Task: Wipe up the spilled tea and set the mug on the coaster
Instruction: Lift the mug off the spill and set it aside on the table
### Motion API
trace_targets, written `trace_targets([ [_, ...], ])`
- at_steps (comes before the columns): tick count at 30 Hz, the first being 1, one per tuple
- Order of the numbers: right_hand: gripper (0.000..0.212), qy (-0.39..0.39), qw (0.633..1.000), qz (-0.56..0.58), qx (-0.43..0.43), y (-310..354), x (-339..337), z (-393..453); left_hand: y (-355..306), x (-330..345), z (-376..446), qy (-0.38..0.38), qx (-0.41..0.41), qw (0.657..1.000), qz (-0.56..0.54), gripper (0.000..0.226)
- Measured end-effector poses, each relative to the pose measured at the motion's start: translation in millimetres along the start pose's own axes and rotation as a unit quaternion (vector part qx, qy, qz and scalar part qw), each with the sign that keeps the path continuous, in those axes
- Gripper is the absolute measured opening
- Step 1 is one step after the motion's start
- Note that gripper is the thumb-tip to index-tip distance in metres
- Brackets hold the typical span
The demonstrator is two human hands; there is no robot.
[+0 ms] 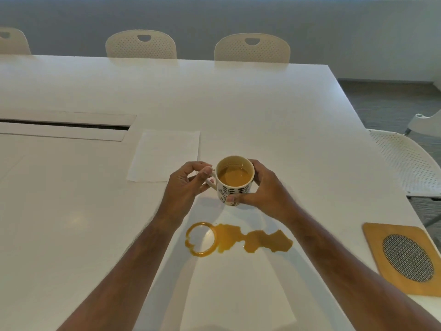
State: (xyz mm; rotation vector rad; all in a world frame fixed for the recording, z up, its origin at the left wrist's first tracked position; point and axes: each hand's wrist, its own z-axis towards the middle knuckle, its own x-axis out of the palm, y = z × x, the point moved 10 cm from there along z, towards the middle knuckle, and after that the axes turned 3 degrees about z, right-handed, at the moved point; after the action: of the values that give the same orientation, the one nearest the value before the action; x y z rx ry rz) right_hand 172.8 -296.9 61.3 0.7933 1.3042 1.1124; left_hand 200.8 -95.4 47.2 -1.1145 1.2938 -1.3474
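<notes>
The mug (235,180), patterned with dark leaf shapes and nearly full of tea, sits between your two hands over the white bench (274,111), just beyond the spilled tea (241,240). From the head view, your left hand (185,187) pinches the handle with curled fingers, and your right hand (260,187) wraps the mug's side, thumb pressed low on the pattern. Whether the base touches the bench or hangs just above it, you cannot tell from here.

The puddle lies near you, a ring mark joined to an irregular pool. A paper napkin (164,155) lies flat beyond your left hand; the coaster (403,259), wooden with a woven mesh oval, waits well apart at the right edge.

The risk, as I judge it: the tea stands high, so any tilt or jolt on the way to the coaster would slop more over the rim. Your forearms cross close to the puddle and could smear it.

No brand, label or readable writing shows anywhere.
</notes>
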Motion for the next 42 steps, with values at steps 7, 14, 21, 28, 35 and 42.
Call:
trace_targets([
  [7, 0.092, -0.018, 1.000, 0.000, 0.007, -13.2, -35.1, 25.6, -2.7, 30.0, 41.8, 0.021, 0.011, 1.000, 0.016, 0.032],
  [14, 0.089, -0.024, 1.000, -0.004, -0.001, -30.1, -70.1, 54.1, 0.5, 61.5, 79.8, 0.032, 0.009, 0.999, 0.025, 0.033],
  [21, 0.086, -0.021, 1.000, 0.004, -0.011, -47.7, -100.2, 84.2, 12.6, 85.2, 121.9, 0.033, -0.005, 0.999, 0.019, 0.030],
  [28, 0.085, -0.038, 0.999, 0.015, -0.022, -65.1, -128.6, 112.8, 17.4, 108.6, 167.5, 0.047, 0.009, 0.998, 0.027, 0.023],
  [35, 0.083, -0.045, 0.999, 0.024, -0.020, -81.8, -154.0, 144.8, 18.5, 127.2, 208.7, 0.053, 0.014, 0.998, 0.015, 0.022],
  [42, 0.084, -0.045, 0.999, 0.020, -0.016, -100.0, -170.4, 174.3, 22.5, 139.5, 243.1, 0.055, 0.014, 0.998, 0.004, 0.030],
])
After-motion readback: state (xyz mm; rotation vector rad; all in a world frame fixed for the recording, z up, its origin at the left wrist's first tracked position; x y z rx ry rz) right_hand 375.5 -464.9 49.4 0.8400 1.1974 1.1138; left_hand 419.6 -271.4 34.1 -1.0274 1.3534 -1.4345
